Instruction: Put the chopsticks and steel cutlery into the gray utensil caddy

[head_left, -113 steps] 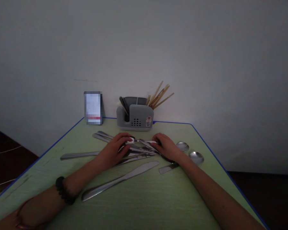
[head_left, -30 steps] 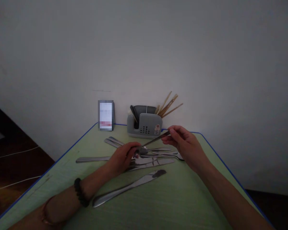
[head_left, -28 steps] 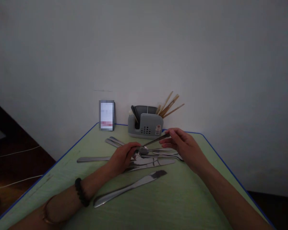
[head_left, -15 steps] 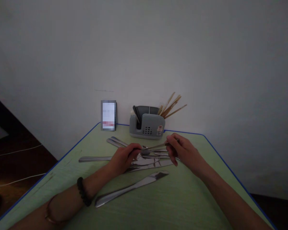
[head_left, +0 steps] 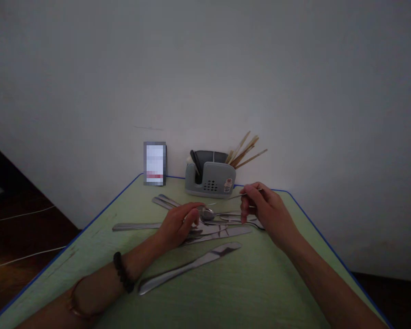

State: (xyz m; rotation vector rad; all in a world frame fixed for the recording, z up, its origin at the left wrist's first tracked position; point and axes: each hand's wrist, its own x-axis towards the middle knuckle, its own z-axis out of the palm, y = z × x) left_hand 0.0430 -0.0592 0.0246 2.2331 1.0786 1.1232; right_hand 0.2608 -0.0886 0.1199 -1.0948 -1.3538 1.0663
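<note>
My right hand (head_left: 262, 201) is closed in a pinch around a thin piece of metal cutlery (head_left: 235, 197), above the right end of the pile; its kind is hard to make out edge-on. My left hand (head_left: 180, 224) hovers palm down over the left part of the pile, index finger stretched out and thumb apart. Just past its fingertips lies a spoon (head_left: 208, 213), bowl showing. Several knives and other metal pieces lie crossed under and around the left hand, partly hidden by it. One table knife (head_left: 192, 267) lies apart, nearer to me.
A grey cutlery holder (head_left: 210, 179) stands against the wall, with wooden chopsticks (head_left: 246, 153) leaning out at its right and a dark-handled utensil at its left. A phone (head_left: 154, 163) leans on the wall. The green table (head_left: 260, 283) has a blue edge.
My right hand has risen slightly and shifted right with the thin cutlery piece, away from the left fingers. The left hand's fingers have straightened. The spoon bowl now shows more fully.
</note>
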